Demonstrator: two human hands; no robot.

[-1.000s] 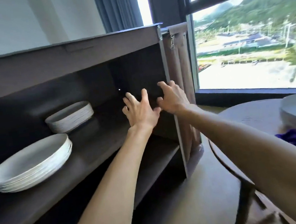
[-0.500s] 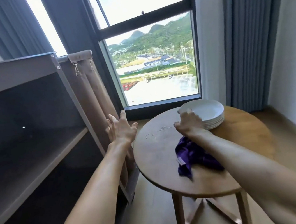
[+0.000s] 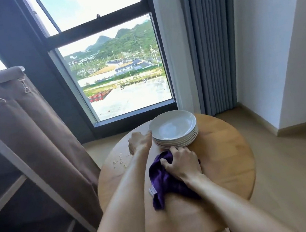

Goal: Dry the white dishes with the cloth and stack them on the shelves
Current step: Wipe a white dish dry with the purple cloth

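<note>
Round wooden worktop by the window, lower centre of frame: pick-up of the next dish and the cloth.

Your left hand touches the left rim of the plate stack at mid-frame; whether its fingers are curled on the rim I cannot tell. Your right hand lies on the purple cloth just below the stack, fingers curled into the fabric. Judged step: fetching one plate to dry. Next move calls for lifting the top plate alone, cloth gathered in the right hand. Count: one stack, about six white plates; one cloth; shelf unit at left frame edge, two shelf boards visible.
</note>
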